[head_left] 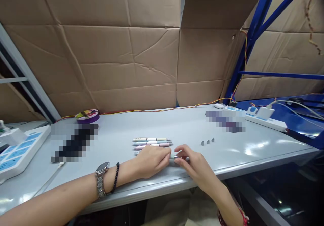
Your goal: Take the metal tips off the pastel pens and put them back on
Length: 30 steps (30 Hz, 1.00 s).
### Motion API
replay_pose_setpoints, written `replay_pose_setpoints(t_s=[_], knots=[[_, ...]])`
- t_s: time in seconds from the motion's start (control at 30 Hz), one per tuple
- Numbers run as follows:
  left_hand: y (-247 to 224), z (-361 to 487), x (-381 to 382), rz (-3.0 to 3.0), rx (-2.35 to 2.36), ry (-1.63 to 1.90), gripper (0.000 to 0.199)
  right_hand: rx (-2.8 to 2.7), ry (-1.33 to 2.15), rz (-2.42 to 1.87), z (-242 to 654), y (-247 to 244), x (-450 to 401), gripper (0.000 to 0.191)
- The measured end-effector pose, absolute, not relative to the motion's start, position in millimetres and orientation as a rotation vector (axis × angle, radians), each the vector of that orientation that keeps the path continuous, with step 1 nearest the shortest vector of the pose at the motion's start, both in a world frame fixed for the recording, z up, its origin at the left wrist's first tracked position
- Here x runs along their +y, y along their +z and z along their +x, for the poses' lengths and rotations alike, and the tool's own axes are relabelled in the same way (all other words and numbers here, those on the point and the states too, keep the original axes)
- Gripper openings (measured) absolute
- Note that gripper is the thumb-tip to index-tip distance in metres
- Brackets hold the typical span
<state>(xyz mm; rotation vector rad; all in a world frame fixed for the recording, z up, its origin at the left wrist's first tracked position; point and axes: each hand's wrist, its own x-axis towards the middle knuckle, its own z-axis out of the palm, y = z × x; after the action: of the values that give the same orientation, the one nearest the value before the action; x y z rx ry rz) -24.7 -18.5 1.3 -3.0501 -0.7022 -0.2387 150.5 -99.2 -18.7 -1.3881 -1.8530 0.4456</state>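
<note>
Near the table's front edge, my left hand is closed around the barrel of a pale green pen, hiding most of it. The thumb and fingers of my right hand pinch the pen's right end, at its silvery tip. Just beyond my left hand, several pens lie side by side: a pink and white one, a light blue one and a cream one. Small grey cone-shaped pieces stand in a row to the right, apart from my hands.
A white power strip lies at the left, another power strip at the right. Beside the cardboard wall sits a purple roll of tape. Thin red and yellow wires run along the back. Two blurred patches cover other items.
</note>
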Motion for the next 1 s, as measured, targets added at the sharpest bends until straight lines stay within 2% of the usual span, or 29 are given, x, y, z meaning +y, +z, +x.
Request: replay_pose_setpoints(t_s=[0.33, 0.53, 0.67, 0.77, 1.0], knots=[[-0.6, -24.2, -18.8, -3.028, -0.702, -0.227, 0.031, -1.822, -0.045, -1.129, 149.6, -42.5, -96.0, 0.011], [-2.5, -23.6, -20.8, -3.042, -0.717, -0.289, 0.03, -1.819, -0.27, -0.97, 150.1, -45.8, -99.0, 0.032], [-4.4, -24.3, -21.0, -3.083, -0.736, -0.312, 0.03, -1.896, -0.203, -1.029, 150.4, -38.7, -102.2, 0.029], [-5.2, -24.6, -20.1, -3.084, -0.74, -0.298, 0.031, -1.949, -0.094, -1.208, 148.5, -33.8, -102.4, 0.04], [-4.9, -22.9, -20.1, -3.053, -0.74, -0.242, 0.029, -1.908, -0.063, -1.208, 147.6, -38.9, -100.8, 0.026]])
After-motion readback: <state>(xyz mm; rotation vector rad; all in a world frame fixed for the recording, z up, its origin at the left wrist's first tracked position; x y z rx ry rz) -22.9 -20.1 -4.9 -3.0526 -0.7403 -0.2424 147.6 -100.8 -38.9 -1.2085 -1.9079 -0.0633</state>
